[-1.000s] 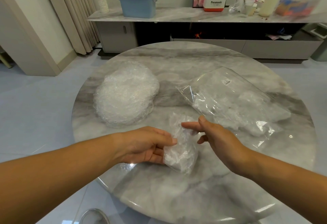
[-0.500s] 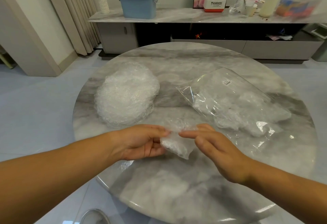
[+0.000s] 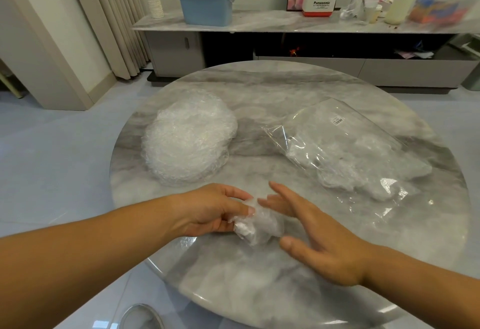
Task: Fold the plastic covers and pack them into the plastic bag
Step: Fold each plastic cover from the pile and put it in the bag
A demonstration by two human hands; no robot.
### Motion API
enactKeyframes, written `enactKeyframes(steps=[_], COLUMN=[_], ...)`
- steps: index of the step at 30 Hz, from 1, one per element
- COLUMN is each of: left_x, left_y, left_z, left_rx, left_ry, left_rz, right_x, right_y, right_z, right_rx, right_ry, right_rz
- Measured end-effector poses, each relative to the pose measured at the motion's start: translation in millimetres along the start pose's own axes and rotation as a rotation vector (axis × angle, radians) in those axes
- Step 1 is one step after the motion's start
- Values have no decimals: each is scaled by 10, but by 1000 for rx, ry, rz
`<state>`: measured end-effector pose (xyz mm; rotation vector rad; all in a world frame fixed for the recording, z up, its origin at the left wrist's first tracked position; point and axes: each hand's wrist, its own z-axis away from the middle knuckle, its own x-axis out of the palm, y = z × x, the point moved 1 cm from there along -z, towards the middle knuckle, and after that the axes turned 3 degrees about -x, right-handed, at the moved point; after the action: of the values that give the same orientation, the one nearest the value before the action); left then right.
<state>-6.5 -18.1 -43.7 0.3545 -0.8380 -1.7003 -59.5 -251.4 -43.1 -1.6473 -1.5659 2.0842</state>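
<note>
Round marble table (image 3: 259,282) first. On its right lies the clear plastic bag (image 3: 345,144), with crumpled plastic showing inside. On the left sits the stack of plastic covers (image 3: 189,136). The right hand (image 3: 319,245) is flat, fingers straight, pressed against the bundle's side. The left hand (image 3: 207,209) pinches the folded cover (image 3: 259,224), low over the table's near part, between both hands. Best play, I'd say: squeeze the air out, hold it compact, then slide it into the bag.

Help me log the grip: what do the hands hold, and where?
The left hand pinches the crumpled clear plastic cover at its left end; the right hand rests open against its right side.
</note>
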Motion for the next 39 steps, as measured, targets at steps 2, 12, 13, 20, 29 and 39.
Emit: enactKeyframes(steps=[2, 12, 13, 20, 29, 39], left_x=[4, 76, 85, 207, 648, 1387], left_y=[-13, 9, 10, 66, 212, 346], left_z=[-1, -27, -37, -26, -150, -273], left_rx=[29, 231, 223, 61, 184, 269], left_ry=[26, 138, 136, 40, 36, -49], left_rz=[-33, -9, -6, -145, -83, -174], right_x=[-10, 15, 6, -122, -385, -726], right_y=[-40, 15, 22, 45, 65, 207], right_z=[-57, -232, -222, -105, 133, 618], right_rx=[154, 470, 465, 359, 497, 585], right_ry=[138, 188, 208, 218, 524, 554], right_rz=[-201, -824, -797, -373, -863, -469])
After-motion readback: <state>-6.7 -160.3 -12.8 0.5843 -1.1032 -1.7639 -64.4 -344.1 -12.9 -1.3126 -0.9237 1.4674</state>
